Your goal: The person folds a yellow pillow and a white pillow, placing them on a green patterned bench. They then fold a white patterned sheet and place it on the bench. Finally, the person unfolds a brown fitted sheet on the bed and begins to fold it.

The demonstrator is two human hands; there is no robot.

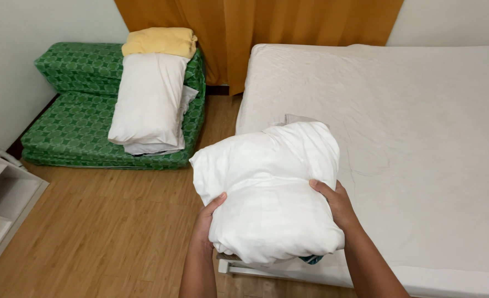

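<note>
The white bundle of bedding (269, 190) is held in front of the body, over the near left corner of the bed (421, 138) and the strip of wooden floor (106, 221) beside it. Its underside is hidden; only a dark blue-green scrap is seen poking out below, too small to be identified, and a grey fold shows behind its top. The palms and most fingers are concealed by the cloth. The bed is cut off at the right and bottom edges, and part of its pale frame is glimpsed under the bundle.

To the left, a folded green mattress (73, 121) is laid against the wall, with a white pillow (148, 99) leaned on it and a folded yellow blanket (160, 41) set on top. An orange curtain (255, 27) is hung behind. A white shelf unit (1, 204) is cropped at the left edge.

The left hand (207, 218) is pressed to the bundle's left side, thumb laid across the front. The right hand (335, 201) is clasped around the right side, fingers curled into the fabric. Both forearms are raised from below.
</note>
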